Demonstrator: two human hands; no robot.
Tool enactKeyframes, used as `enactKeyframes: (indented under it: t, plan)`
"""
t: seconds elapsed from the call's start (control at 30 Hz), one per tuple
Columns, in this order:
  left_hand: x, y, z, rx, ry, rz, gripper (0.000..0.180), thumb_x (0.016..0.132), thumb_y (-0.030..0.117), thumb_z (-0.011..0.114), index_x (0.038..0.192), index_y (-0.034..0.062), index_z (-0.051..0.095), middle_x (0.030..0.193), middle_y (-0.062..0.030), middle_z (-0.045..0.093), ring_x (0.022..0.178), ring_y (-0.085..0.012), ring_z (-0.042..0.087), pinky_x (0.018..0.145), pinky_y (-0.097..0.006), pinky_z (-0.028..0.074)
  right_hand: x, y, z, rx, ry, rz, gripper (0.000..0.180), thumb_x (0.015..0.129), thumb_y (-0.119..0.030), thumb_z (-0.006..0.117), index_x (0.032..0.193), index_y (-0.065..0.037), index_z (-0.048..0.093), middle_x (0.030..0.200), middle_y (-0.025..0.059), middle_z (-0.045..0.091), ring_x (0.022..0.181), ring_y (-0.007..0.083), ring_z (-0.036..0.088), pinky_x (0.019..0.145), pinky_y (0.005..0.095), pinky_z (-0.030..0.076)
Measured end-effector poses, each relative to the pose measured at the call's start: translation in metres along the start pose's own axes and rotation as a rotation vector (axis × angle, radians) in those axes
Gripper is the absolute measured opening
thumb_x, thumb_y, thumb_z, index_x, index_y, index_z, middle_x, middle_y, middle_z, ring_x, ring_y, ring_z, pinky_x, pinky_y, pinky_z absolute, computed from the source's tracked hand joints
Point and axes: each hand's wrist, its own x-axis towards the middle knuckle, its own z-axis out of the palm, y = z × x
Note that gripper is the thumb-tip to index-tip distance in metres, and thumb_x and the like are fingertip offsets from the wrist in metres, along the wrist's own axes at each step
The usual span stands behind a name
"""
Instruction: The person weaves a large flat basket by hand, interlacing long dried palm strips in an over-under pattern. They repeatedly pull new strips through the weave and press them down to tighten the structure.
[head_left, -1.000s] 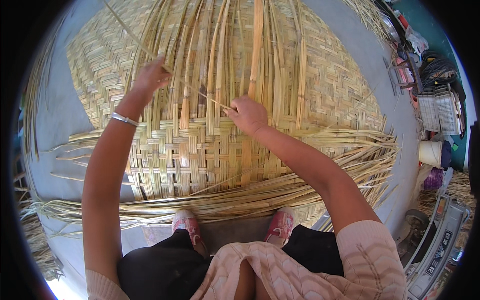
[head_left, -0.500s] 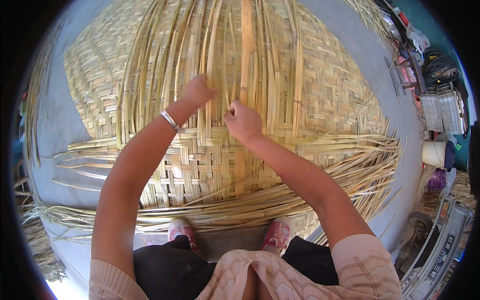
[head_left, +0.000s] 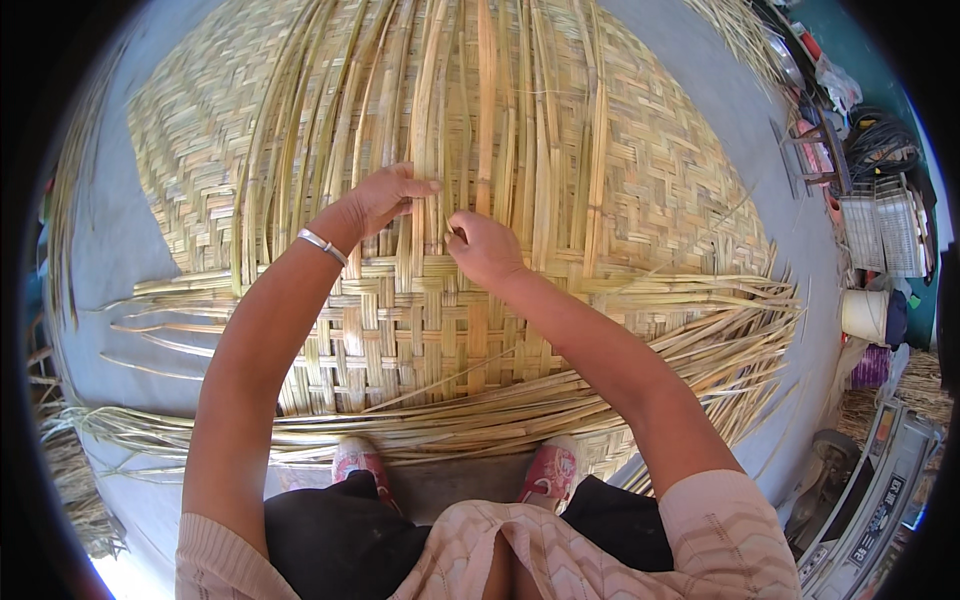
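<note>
A large woven mat (head_left: 655,190) of flat, pale yellow-green split reed strips lies spread before me. Long loose strips (head_left: 345,100) run lengthwise over its middle, away from me. My left hand (head_left: 385,195), with a silver bracelet at the wrist, is over these strips; its forefinger stretches to the right across them and the other fingers are partly bent. Close by on the right, my right hand (head_left: 487,247) pinches a narrow reed strip (head_left: 453,215) between thumb and curled fingers, just above the crosswise woven band (head_left: 400,268).
A thick bundle of loose strips (head_left: 430,432) lies across the near side, in front of my shoes (head_left: 549,470). Along the right stand a white bucket (head_left: 864,315), coiled black cable (head_left: 882,140), a stool (head_left: 815,155) and a wheeled vehicle (head_left: 870,510). Grey floor (head_left: 130,335) borders the mat.
My left hand has moved slightly down and to the left, and its forefinger now reaches out. The right hand has shifted only a little, still pinching.
</note>
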Motion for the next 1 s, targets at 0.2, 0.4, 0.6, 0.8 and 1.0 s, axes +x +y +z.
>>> enactKeyframes:
  t: [0.2,0.4,0.6,0.8,1.0]
  plan:
    - [-0.026,0.002,-0.018,-0.378,0.143,0.233,0.036,0.086,0.029,0.07,0.116,0.0122,0.059,0.108,-0.0013,0.06,0.108,-0.0153,0.051,0.087,-0.034,0.045,0.004,0.016,-0.004,0.155,-0.118,-0.06,0.024,0.089,-0.025,0.06,0.104,-0.007,0.064,0.089,0.0121,0.066,0.08,0.0267,0.063,0.074,0.037,0.049]
    - [-0.063,-0.007,-0.044,-0.652,0.288,0.292,0.034,0.087,0.034,0.069,0.108,0.0102,0.055,0.104,-0.0057,0.056,0.097,-0.0186,0.053,0.082,-0.035,0.047,0.009,0.015,-0.006,0.154,-0.19,0.001,0.022,0.089,-0.026,0.059,0.102,-0.009,0.065,0.084,0.0094,0.067,0.078,0.0245,0.064,0.073,0.0366,0.048]
    - [-0.115,-0.049,-0.055,-0.394,0.418,0.181,0.008,0.093,0.017,0.061,0.097,0.0094,0.059,0.087,0.0009,0.058,0.082,-0.0114,0.056,0.075,-0.027,0.049,0.007,0.007,0.002,-0.031,-0.167,-0.017,0.018,0.09,-0.023,0.058,0.095,-0.005,0.059,0.088,0.0111,0.065,0.081,0.0252,0.063,0.072,0.0376,0.049]
    - [-0.125,-0.08,-0.063,-0.417,0.663,0.125,0.018,0.089,0.01,0.064,0.105,0.0035,0.06,0.093,-0.0058,0.065,0.087,-0.0144,0.064,0.075,-0.027,0.056,-0.001,-0.009,0.017,-0.434,-0.1,-0.185,0.012,0.082,-0.007,0.059,0.093,-0.006,0.062,0.096,0.0141,0.061,0.088,0.0323,0.063,0.078,0.0431,0.051]
    - [-0.112,-0.089,-0.074,-0.459,0.738,0.119,0.019,0.091,0.012,0.062,0.105,0.0001,0.058,0.095,-0.01,0.065,0.086,-0.0176,0.065,0.073,-0.028,0.057,-0.001,-0.034,0.001,-0.915,-0.292,-0.538,0.019,0.077,-0.003,0.059,0.096,-0.002,0.058,0.096,0.0151,0.057,0.084,0.0324,0.062,0.073,0.0411,0.054]
